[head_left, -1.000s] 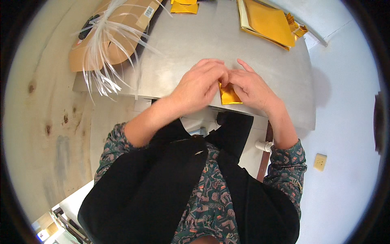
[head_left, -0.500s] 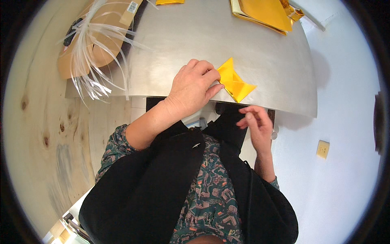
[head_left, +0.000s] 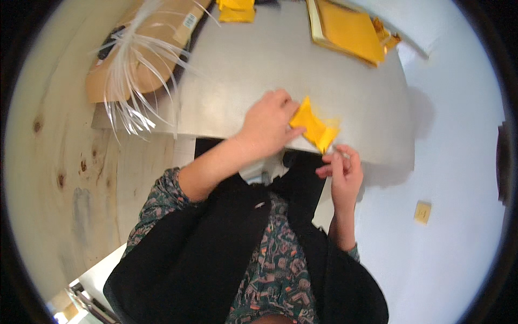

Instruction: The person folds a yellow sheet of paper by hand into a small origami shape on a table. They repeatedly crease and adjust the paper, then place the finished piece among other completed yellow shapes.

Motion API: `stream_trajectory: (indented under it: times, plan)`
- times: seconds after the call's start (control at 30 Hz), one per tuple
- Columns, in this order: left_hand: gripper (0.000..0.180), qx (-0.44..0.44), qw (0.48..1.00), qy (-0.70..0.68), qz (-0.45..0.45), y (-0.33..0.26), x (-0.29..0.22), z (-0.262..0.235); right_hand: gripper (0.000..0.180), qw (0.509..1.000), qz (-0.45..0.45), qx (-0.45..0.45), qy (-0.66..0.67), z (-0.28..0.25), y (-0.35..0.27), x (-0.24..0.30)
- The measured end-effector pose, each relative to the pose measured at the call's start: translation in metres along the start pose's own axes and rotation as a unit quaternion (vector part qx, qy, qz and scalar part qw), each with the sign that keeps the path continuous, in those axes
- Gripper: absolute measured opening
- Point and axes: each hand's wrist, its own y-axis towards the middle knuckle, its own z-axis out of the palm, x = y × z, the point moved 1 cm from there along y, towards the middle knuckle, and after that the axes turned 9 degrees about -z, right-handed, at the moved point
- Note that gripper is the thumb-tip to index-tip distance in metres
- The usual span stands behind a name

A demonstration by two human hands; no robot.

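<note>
Folding: a folded yellow paper [head_left: 314, 128] lies at the near edge of the grey tabletop [head_left: 243, 65], one pointed end up, the other toward the edge.
Left hand: the left hand [head_left: 268, 125] rests on the tabletop with fingers bent, its thumb and fingertips pressing the left side of the paper, holding it.
Right hand: the right hand [head_left: 342, 171] sits just below the tabletop edge, fingers loosely curled and narrow; its fingertips are at the paper's lower tip, and I cannot tell whether they pinch it.
Far side: a stack of yellow sheets [head_left: 349, 29] lies at the far right of the tabletop, and more yellow pieces [head_left: 236, 9] at the far middle.
Left: a brown cardboard box [head_left: 141, 51] carries a bundle of clear plastic strips [head_left: 131, 81], well apart from the hands.
Floor: a small yellow square [head_left: 422, 212] lies on the pale floor [head_left: 448, 162] to the right.
</note>
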Motion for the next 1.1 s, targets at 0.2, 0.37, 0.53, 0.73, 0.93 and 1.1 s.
stream_trajectory:
  times: [0.2, 0.37, 0.53, 0.73, 0.93, 1.1]
  plan:
    - [0.033, 0.088, 0.973, -0.203, -0.067, 0.003, 0.001, -0.003, 0.029, 0.999, 0.022, 0.024, -0.001, 0.008, 0.010, 0.005]
    - [0.021, 0.174, 0.830, -0.510, -0.143, 0.022, 0.018, -0.026, 0.028, 0.997, -0.042, 0.059, -0.013, 0.010, 0.043, 0.030]
    - [0.019, 0.118, 0.842, -0.524, -0.049, 0.053, 0.032, -0.055, 0.020, 0.986, -0.054, 0.152, 0.035, 0.028, 0.115, 0.060]
    - [0.035, -0.006, 0.877, -0.469, -0.103, 0.121, 0.079, -0.100, 0.020, 0.977, -0.059, 0.186, 0.086, 0.084, 0.216, 0.063]
    - [0.046, -0.112, 0.881, -0.335, -0.314, 0.191, 0.174, -0.103, 0.023, 0.979, 0.030, 0.187, 0.077, 0.165, 0.292, 0.029]
    - [0.047, -0.105, 0.912, -0.187, -0.350, 0.194, 0.204, -0.085, 0.024, 0.978, 0.055, 0.202, -0.021, 0.204, 0.336, 0.005]
